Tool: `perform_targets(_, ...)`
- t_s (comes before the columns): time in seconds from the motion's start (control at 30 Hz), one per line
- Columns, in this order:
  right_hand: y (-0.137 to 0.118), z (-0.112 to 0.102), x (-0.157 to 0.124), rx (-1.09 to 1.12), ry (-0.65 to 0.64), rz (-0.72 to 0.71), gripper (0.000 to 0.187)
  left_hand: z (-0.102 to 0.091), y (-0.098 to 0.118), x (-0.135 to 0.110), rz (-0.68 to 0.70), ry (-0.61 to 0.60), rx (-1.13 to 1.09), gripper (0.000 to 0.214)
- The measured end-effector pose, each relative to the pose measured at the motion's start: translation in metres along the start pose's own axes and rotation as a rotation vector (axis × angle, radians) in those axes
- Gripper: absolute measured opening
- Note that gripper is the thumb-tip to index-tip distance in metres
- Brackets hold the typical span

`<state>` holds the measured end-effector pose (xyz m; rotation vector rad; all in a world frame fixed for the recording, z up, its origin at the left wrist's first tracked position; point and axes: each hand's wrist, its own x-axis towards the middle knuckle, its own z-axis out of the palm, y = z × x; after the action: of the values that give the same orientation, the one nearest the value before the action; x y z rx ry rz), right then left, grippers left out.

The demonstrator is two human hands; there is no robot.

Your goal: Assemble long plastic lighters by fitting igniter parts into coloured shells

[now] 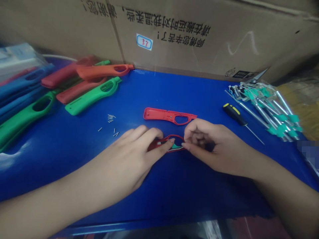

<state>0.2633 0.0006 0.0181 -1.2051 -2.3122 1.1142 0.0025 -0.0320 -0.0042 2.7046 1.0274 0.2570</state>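
Observation:
A red lighter shell half [174, 135] lies low over the blue table between my hands, its inside facing up. My left hand [138, 147] is closed around its left part, with the thumb pressed on the inside. In the shell's finger opening sits a teal piece [175, 146], and a thin white wire [174, 149] runs along the lower edge. My right hand [211, 142] pinches at the shell's right end; its curled fingers hide that tip. Just behind, a second red shell half [157, 114] rests with its inside up.
Red, orange, green [92, 96] and blue shells pile up at the left. Several small screws [111, 118] lie nearer. At the right are a black-and-yellow screwdriver [234, 113] and metal lighter tubes [271, 109] with teal parts. A cardboard box [174, 49] walls off the back.

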Motion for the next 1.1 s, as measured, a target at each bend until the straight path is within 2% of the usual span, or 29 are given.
perform_targets(0.23, 0.002, 0.002, 0.002, -0.172, 0.013, -0.190, 0.009, 0.003, -0.001, 0.000, 0.020, 0.015, 0.035, 0.063)
perform_targets(0.47, 0.002, 0.004, -0.003, -0.371, -0.045, -0.153, 0.011, 0.001, -0.002, 0.003, 0.051, 0.028, 0.051, 0.055)
perform_targets(0.6, 0.004, 0.002, -0.003, -0.489, -0.043, -0.182, 0.013, -0.004, -0.006, 0.005, 0.095, 0.013, 0.026, 0.056)
perform_targets(0.83, 0.005, -0.003, -0.003, -0.399, -0.106, -0.159, 0.018, -0.006, -0.010, 0.003, 0.130, 0.051, -0.108, 0.048)
perform_targets(0.97, 0.005, -0.005, -0.003, -0.434, -0.123, -0.161, 0.020, -0.005, -0.010, 0.002, 0.124, 0.059, -0.114, 0.051)
perform_targets(1.1, 0.002, -0.006, -0.002, -0.494, -0.128, -0.157, 0.020, -0.004, -0.008, 0.003, 0.099, 0.079, -0.145, 0.043)
